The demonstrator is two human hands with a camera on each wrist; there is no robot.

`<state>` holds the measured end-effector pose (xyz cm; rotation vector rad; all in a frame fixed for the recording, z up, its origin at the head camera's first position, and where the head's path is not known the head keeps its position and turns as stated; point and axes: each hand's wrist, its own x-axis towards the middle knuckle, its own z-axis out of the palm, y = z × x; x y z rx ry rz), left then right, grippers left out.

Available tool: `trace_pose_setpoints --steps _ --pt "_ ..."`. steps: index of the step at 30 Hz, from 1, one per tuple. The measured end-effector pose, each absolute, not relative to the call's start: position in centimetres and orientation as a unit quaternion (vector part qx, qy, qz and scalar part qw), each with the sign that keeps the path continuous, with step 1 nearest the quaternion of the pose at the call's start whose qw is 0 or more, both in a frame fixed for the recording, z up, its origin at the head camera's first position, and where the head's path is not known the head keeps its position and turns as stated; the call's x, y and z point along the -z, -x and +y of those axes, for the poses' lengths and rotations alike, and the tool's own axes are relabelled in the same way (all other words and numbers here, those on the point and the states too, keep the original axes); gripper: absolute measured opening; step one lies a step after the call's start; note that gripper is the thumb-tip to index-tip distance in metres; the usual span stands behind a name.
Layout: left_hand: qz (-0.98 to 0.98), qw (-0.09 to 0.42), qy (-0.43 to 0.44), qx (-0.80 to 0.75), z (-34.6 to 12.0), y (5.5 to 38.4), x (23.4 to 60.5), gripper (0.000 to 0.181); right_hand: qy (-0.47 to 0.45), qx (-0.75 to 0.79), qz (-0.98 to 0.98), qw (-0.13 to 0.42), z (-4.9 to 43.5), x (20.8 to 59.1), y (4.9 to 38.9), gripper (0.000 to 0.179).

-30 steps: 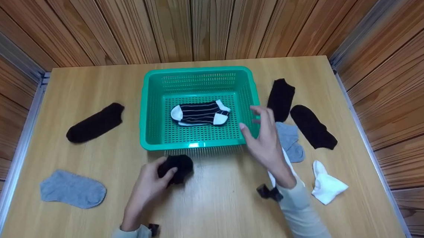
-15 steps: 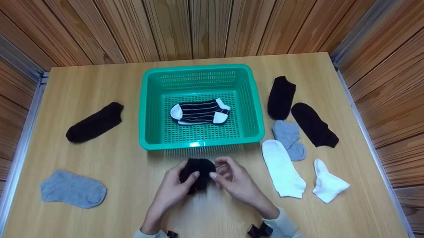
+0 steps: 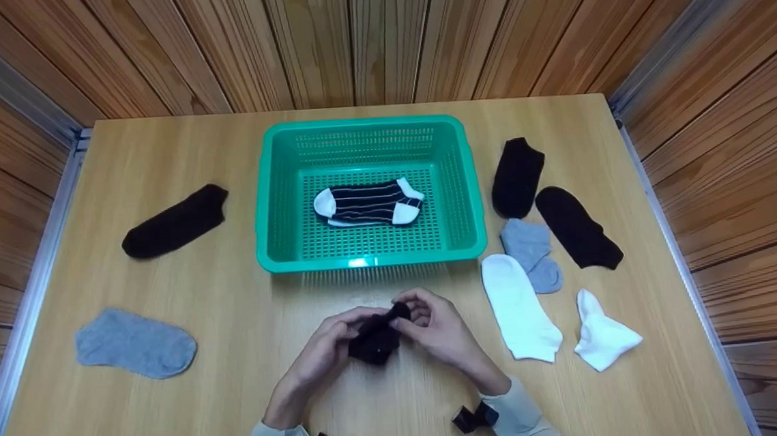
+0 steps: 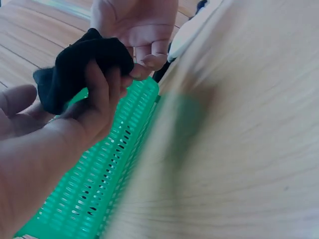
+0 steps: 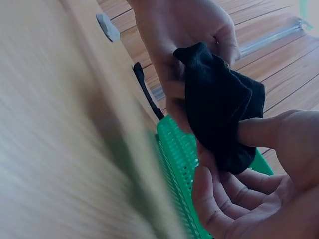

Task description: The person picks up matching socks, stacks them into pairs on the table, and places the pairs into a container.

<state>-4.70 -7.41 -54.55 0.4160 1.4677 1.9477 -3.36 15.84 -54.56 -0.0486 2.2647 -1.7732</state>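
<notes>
Black sock (image 3: 373, 342), soft, matte and bunched into a crumpled wad, is held between both hands over the table (image 3: 170, 425), on the near side of the green basket (image 3: 372, 261). We see the left hand (image 3: 329, 342) gripping one side of the fabric, while the right hand (image 3: 447, 330) pinches the other.

Smooth, rigid plastic forms the basket, its corners rounded and its floor pierced with small holes. Inside lies a striped pair (image 3: 367, 204), thin pale lines running along dark knit, white at toe and heel. To the right we find a flat white sock (image 3: 521, 308), a pointed, folded white sock (image 3: 603, 333) and a doubled-over grey sock (image 3: 531, 252); to the left, a flat, heathered grey sock (image 3: 136, 344).

Only from the head do we get this whole spread, and there the hands hide part of the grip. Our right wrist view shows the right thumb pressed onto the cloth, fingers beneath it, and creases across the knit. Our left wrist view gives us the left fingers curled against the cloth (the tabletop partly smears into blur there), plus the slotted pattern of the basket's outer wall.
</notes>
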Motion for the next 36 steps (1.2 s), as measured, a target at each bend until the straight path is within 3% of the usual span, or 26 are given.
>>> trace_pose_setpoints --steps 9,13,17,26,36 --pt "0.567 0.335 -0.140 -0.740 -7.0 4.7 55.1 0.046 0.012 0.621 0.774 0.127 16.4 54.3 3.6 0.027" --pt "0.573 0.330 -0.126 -0.740 -7.2 4.5 55.2 0.053 0.003 0.625 0.770 0.125 17.1 54.3 3.8 0.031" --pt "0.610 0.302 -0.112 -0.724 -7.5 4.3 55.1 0.057 -0.001 0.613 0.781 0.118 18.2 54.2 3.8 0.033" --pt "0.749 0.185 -0.010 -0.636 -8.1 4.6 55.7 0.037 0.016 0.534 0.833 0.145 20.7 54.6 3.7 0.031" --pt "0.812 0.156 -0.009 -0.563 -8.4 4.7 56.0 0.031 0.023 0.440 0.887 0.136 21.0 55.3 3.2 0.026"
